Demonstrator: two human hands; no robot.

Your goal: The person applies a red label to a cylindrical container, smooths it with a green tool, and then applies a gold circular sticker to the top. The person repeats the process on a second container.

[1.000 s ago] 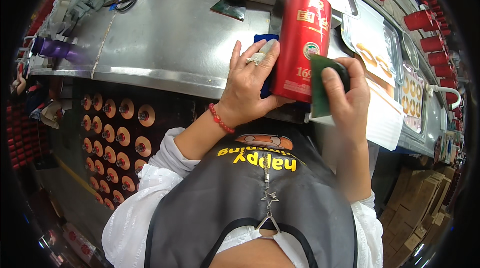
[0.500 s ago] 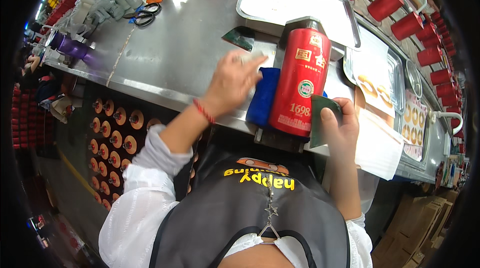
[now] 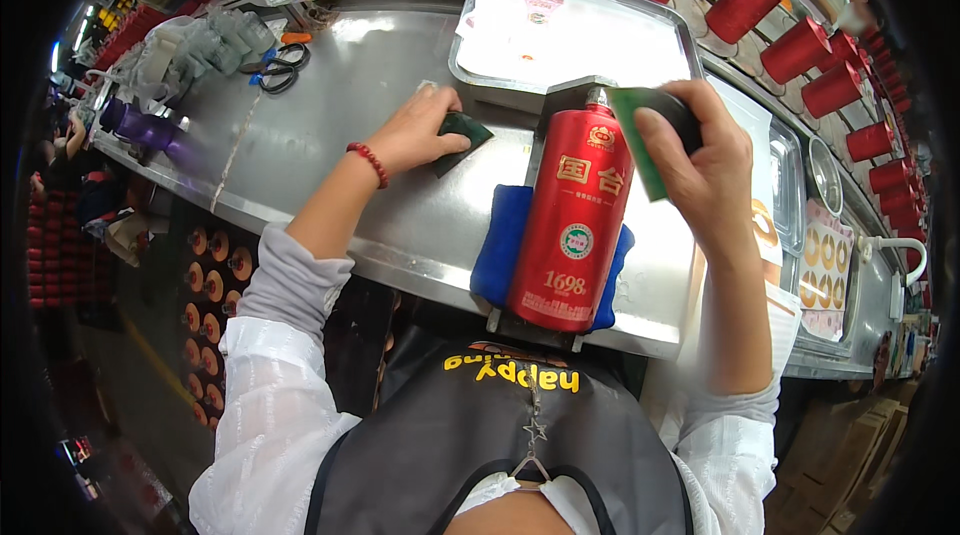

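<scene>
A red bottle (image 3: 548, 257) with pale printing and a round green-and-white label lies on its back in a metal holder, a blue cloth (image 3: 492, 250) beneath it. Its neck end points away from me. To the left of the bottle, my left hand (image 3: 415, 133) is closed on a dark green flat scraper (image 3: 466, 137), low over the steel table. My right hand (image 3: 712, 160) grips a green scraper blade (image 3: 637, 125) with a black upper part, beside the bottle's neck end. Whether that blade touches the bottle I cannot tell.
Behind the bottle is a steel tray (image 3: 500, 30) with white sheets. Black scissors (image 3: 285, 68) and a purple bottle (image 3: 140, 127) are on the left. Several red bottles (image 3: 745, 5) line the far right. A sheet of gold ring stickers (image 3: 823, 265) lies at right.
My left hand has moved left and taken hold of the dark green scraper from the table. My right hand has raised its scraper from the bottle's base to its neck end.
</scene>
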